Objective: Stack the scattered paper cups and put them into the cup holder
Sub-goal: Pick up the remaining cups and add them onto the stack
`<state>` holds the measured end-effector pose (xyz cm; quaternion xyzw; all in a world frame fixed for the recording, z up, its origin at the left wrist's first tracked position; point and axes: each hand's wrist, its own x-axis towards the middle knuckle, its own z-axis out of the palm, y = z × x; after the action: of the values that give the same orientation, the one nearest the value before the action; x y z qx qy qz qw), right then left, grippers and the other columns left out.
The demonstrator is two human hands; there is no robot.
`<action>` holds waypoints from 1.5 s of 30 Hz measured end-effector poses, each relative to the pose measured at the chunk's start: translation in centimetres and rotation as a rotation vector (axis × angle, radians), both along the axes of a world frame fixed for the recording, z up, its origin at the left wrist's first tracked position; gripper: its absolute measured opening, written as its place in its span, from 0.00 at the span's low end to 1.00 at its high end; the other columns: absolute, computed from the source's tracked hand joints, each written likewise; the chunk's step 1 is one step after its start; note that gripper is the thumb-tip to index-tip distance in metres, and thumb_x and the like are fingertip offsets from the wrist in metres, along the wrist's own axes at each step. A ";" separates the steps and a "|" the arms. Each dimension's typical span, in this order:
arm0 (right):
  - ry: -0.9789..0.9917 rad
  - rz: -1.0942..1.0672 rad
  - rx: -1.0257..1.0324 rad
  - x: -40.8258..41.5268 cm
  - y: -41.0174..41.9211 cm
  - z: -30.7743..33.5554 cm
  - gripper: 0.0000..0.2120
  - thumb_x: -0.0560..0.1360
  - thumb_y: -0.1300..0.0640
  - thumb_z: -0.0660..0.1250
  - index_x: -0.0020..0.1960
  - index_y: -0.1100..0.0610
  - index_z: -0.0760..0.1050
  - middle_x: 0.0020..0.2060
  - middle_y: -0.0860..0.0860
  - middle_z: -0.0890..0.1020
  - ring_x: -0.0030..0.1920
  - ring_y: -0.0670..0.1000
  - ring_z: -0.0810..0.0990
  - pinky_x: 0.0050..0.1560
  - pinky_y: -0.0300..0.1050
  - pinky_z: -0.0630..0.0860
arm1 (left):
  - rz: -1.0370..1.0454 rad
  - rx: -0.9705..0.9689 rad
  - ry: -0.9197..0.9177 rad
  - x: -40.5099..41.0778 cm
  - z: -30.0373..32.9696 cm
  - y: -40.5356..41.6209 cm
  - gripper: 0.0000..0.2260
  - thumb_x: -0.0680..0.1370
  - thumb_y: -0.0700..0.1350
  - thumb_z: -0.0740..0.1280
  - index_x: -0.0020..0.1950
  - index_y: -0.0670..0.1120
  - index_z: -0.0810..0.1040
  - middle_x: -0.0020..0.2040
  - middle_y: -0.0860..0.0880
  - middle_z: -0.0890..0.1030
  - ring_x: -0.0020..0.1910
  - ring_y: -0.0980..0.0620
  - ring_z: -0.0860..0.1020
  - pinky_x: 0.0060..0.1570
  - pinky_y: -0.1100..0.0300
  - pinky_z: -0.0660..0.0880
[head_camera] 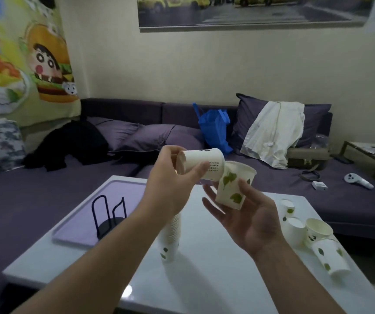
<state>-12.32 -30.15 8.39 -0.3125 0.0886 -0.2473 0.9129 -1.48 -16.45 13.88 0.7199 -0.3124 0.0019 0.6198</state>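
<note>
White tabletop (204,257) in front of a purple sofa (136,114) is serving as the work surface. Above it, the left hand (170,189) is gripping a paper cup (201,162) between thumb and curled fingers, the cup lying nearly horizontal with its base toward the left and its mouth toward the right; a block of small dark print is showing on its wall near the rim, too small to read. The right hand (252,220), palm up with fingers loosely spread, is cradling a second cup (233,186) pinched by the thumb, its long axis tilted and its mouth pointing up and left, toward the mouth of the first; the two rims are meeting or nearly so. Both cups are white, and the second is bearing green leaf prints. Below the left forearm a tall stack of cups (170,239) is standing upside down on the table. At the right edge loose cups (311,232) are lying scattered, one on its side (331,257). On the left a black wire cup holder (109,216) is standing on a lilac tray (80,214).
</note>
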 end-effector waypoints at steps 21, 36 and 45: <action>-0.036 -0.061 -0.284 5.4 -0.9 0.9 0.28 0.73 0.53 0.75 0.71 0.62 0.77 0.61 0.61 0.83 0.61 0.60 0.84 0.68 0.57 0.78 | 0.130 0.237 -0.254 6.3 -0.5 2.6 0.28 0.74 0.51 0.79 0.69 0.55 0.71 0.55 0.54 0.82 0.51 0.55 0.82 0.42 0.68 0.75; 0.020 -0.133 -0.619 7.1 0.4 1.5 0.22 0.74 0.51 0.74 0.67 0.55 0.81 0.55 0.51 0.87 0.57 0.50 0.85 0.58 0.47 0.80 | 0.055 0.304 -0.166 7.5 -3.3 2.5 0.41 0.73 0.57 0.79 0.80 0.53 0.61 0.66 0.56 0.76 0.62 0.54 0.78 0.42 0.69 0.72; 0.096 -0.151 -0.843 11.7 2.4 3.4 0.21 0.77 0.61 0.78 0.68 0.56 0.78 0.58 0.54 0.87 0.58 0.53 0.87 0.59 0.51 0.85 | 0.022 0.269 -0.152 7.1 -3.4 2.8 0.37 0.73 0.55 0.80 0.75 0.53 0.65 0.59 0.61 0.80 0.57 0.61 0.80 0.50 0.63 0.79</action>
<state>-0.57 -27.74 11.80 -0.6620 0.0449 -0.3133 0.6794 5.64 -13.62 10.49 0.7976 -0.3479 0.0212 0.4923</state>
